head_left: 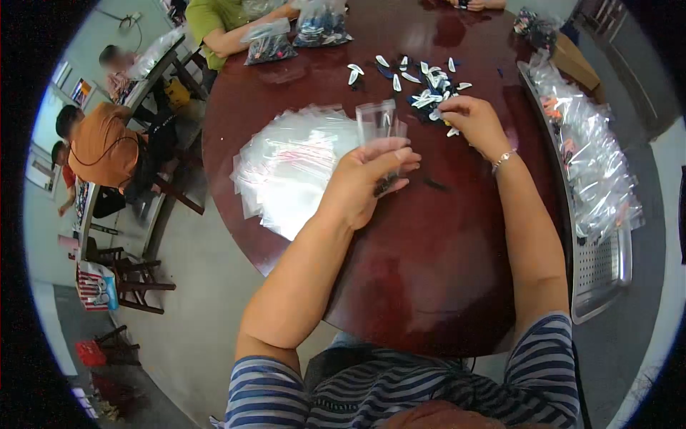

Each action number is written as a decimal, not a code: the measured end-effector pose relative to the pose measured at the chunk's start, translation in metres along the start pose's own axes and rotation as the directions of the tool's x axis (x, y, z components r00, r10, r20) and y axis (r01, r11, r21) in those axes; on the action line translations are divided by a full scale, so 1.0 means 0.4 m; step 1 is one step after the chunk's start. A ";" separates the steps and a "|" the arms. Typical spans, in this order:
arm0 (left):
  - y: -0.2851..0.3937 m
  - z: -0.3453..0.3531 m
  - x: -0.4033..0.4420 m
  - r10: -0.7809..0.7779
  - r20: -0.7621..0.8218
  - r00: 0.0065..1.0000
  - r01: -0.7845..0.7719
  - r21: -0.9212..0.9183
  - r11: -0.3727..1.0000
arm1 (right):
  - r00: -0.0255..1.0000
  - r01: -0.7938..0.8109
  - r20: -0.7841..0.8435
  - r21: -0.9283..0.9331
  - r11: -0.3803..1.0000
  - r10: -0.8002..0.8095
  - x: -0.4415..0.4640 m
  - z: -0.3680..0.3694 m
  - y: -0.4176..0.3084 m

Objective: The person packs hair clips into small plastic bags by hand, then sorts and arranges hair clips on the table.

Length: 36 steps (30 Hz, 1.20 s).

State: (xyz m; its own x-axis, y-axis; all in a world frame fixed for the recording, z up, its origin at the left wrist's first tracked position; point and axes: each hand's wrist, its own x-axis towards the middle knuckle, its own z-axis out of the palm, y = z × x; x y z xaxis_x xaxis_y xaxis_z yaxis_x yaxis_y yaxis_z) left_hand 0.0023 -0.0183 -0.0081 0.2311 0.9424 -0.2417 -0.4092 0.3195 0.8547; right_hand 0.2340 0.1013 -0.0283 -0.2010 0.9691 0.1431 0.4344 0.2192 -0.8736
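My left hand [368, 175] is closed round a clear plastic bag [377, 120], whose top stands up above the fingers. Something dark shows low in the bag, by my fingertips. At the near right edge of a loose pile of white and dark snap hair clips [429, 96], my right hand [475, 125] has its thumb and fingers pinched together. What sits in that pinch is too small to make out. To the left of my left hand lies a fanned stack of clear flat bags [293, 161].
The round dark-red table [429, 286] carries filled bags [270, 44] at the far side, by a person in a green shirt [214, 25]. A metal tray [597, 286] heaped with packed bags [586, 157] stands at the right. Other people sit at left, near stools [136, 275].
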 end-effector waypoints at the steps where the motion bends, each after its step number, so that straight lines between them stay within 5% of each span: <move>1: 0.005 0.001 0.000 0.002 0.007 1.000 -0.002 -0.015 1.000 | 0.994 0.110 0.029 -0.121 0.987 -0.107 0.002 0.002 0.008; 3: 0.011 -0.002 0.004 0.024 0.011 1.000 -0.024 0.001 1.000 | 0.942 0.332 0.066 -0.329 0.884 -0.329 -0.008 0.017 0.012; 10: 0.028 -0.014 0.010 -0.018 0.030 0.999 0.021 -0.088 0.996 | 0.962 0.273 0.126 -0.382 0.883 -0.243 -0.017 0.004 -0.015; 14: 0.034 -0.021 0.012 -0.026 0.106 0.994 0.039 -0.113 0.993 | 0.903 0.351 0.386 -0.415 0.840 -0.187 -0.039 -0.007 -0.062; 16: 0.035 -0.028 0.013 -0.017 0.132 0.991 0.034 -0.122 0.992 | 0.895 0.378 0.386 -0.396 0.837 -0.222 -0.040 -0.023 -0.078; 18: 0.037 -0.031 0.012 -0.005 0.157 0.988 0.026 -0.133 0.991 | 0.940 0.194 0.319 -0.216 0.957 -0.118 -0.032 -0.056 -0.079; 20: 0.041 -0.030 0.009 -0.002 0.189 0.982 0.027 -0.129 0.991 | 0.937 0.254 0.316 -0.327 0.910 -0.148 -0.039 -0.083 -0.098; 24: 0.035 -0.033 0.014 0.000 0.214 0.977 0.021 -0.098 0.995 | 0.816 0.297 0.577 -0.367 0.881 -0.034 -0.092 -0.048 -0.157; 26: 0.034 -0.031 0.011 0.033 0.171 0.985 -0.022 -0.064 0.998 | 0.744 0.447 0.663 -0.400 0.801 -0.084 -0.093 -0.011 -0.134; 32: 0.036 -0.027 0.006 0.037 0.071 0.997 -0.033 -0.056 0.998 | 0.660 0.478 0.745 -0.317 0.820 -0.097 -0.103 0.032 -0.142; 34: 0.029 -0.030 0.012 0.033 0.062 0.998 -0.030 -0.049 0.998 | 0.682 0.443 0.727 -0.315 0.839 -0.087 -0.098 0.015 -0.144; 36: 0.020 -0.036 0.018 0.002 0.065 0.998 0.002 -0.056 0.998 | 0.898 0.178 0.438 -0.250 0.952 -0.052 -0.079 -0.008 -0.134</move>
State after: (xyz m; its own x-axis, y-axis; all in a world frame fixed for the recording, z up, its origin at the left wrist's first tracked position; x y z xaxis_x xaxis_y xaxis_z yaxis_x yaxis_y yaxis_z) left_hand -0.0121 -0.0074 -0.0096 0.2869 0.9347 -0.2098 -0.4572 0.3261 0.8275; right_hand 0.2197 0.0594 0.0156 -0.5875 0.8087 -0.0292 0.5974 0.4091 -0.6898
